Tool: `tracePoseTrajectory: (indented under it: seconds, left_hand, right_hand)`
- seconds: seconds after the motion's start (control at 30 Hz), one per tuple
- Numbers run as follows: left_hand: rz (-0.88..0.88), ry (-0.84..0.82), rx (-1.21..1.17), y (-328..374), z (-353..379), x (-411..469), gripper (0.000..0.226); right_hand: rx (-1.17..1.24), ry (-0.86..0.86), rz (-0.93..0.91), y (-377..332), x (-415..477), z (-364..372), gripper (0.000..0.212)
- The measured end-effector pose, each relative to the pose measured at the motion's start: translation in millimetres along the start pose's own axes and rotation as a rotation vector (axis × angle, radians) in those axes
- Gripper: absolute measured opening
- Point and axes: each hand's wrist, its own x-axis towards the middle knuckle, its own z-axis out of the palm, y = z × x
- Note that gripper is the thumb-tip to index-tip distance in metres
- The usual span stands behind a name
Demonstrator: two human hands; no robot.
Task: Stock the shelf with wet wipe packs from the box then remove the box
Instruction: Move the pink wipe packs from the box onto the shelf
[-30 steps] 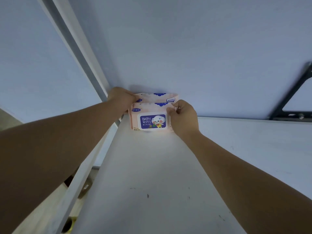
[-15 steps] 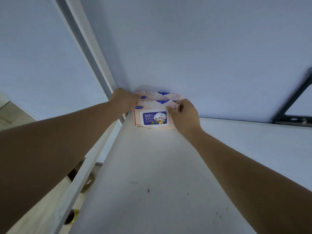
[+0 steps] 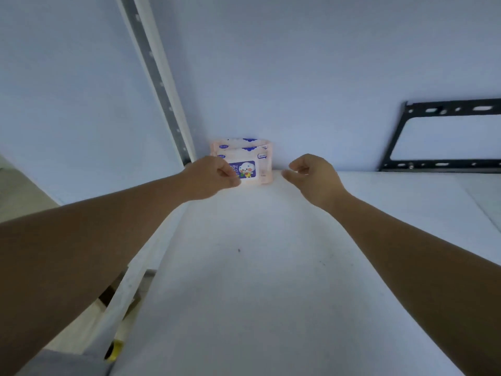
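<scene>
Two pink baby wipe packs stand upright at the back left corner of the white shelf (image 3: 244, 280), against the wall. The front pack (image 3: 256, 169) has a blue label with a cartoon figure, and the rear pack (image 3: 238, 143) shows just above it. My left hand (image 3: 211, 176) hovers in front of the front pack's left part, fingers loosely curled, holding nothing. To the right of the packs is my right hand (image 3: 315, 176), apart from them, fingers loosely curled and empty. No box is clearly in view.
A white slotted upright post (image 3: 162, 85) runs along the shelf's left side. On the wall at the right hangs a black metal bracket (image 3: 439, 137). Below the shelf's left edge are something brown (image 3: 108, 295) and a yellow-and-black object (image 3: 115, 348).
Both hands have let go of the packs and drawn back toward me. The packs stay standing against the wall. The camera has tilted, so the bracket shows more.
</scene>
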Motion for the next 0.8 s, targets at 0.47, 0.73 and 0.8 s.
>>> tracePoseTrajectory:
  seconds: [0.47, 0.73, 0.8]
  left_hand:
    - [0.383, -0.432, -0.089, 81.7, 88.5, -177.1, 0.015]
    - [0.558, -0.625, -0.03, 158.5, 154.2, -271.4, 0.016]
    - [0.581, -0.651, -0.031, 180.2, 172.9, -289.0, 0.016]
  right_hand:
    - [-0.209, 0.112, 0.269, -20.8, -291.7, -103.9, 0.025]
    - [-0.219, 0.077, 0.4, 9.3, -422.6, -168.2, 0.02]
    - [-0.201, 0.064, 0.416, 23.6, -447.5, -183.4, 0.019]
